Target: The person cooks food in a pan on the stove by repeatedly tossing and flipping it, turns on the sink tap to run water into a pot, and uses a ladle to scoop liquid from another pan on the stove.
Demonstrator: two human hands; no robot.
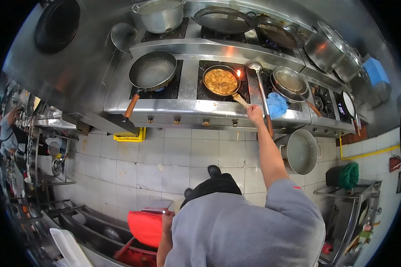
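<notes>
My right hand (255,113) is closed around the pale handle of a small frying pan (220,81) on a front burner. Browned, chunky food covers the bottom of this pan. A flame shows at its right edge. Just right of that hand, a long ladle (260,84) with a wooden handle lies across the stove front. Low at my left side, my left hand (168,217) is closed beside a bright red object (146,228) and a flat metal-looking edge. What its fingers hold, if anything, is hard to make out.
An empty wok (153,70) with a wooden handle sits on the left burner. Strainers (289,81) and a blue cloth (277,105) lie to the right. A big pot (300,152) stands on the floor by the stove. Large pots (161,17) line the back shelf.
</notes>
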